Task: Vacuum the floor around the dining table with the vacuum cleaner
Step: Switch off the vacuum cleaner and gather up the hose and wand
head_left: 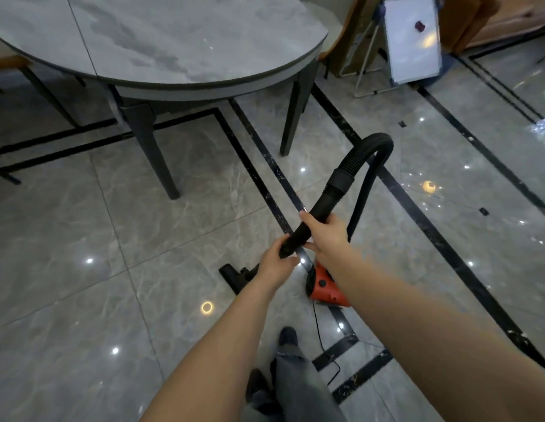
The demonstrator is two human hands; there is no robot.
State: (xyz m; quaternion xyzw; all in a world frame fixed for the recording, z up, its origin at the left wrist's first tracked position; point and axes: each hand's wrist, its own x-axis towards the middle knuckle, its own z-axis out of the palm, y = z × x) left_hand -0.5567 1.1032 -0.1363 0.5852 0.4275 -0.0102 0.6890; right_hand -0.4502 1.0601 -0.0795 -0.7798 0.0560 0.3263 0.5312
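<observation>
Both hands hold the black vacuum hose [350,169], which arches up and drops back toward the orange vacuum cleaner body [324,286] on the floor below my arms. My right hand [324,236] grips the rigid black hose end [317,208]. My left hand [276,263] is closed on the tip of that same hose end. A black floor nozzle [234,275] lies on the tiles just left of my left wrist, partly hidden by it. The round grey marble dining table [180,56] stands ahead at upper left on dark legs [155,150].
Glossy grey floor tiles [82,239] with black border strips stretch all around. A thin black power cord [323,342] trails from the vacuum past my foot [288,336]. A white board on a metal stand [412,41] leans at the upper right. Chair legs show at far left.
</observation>
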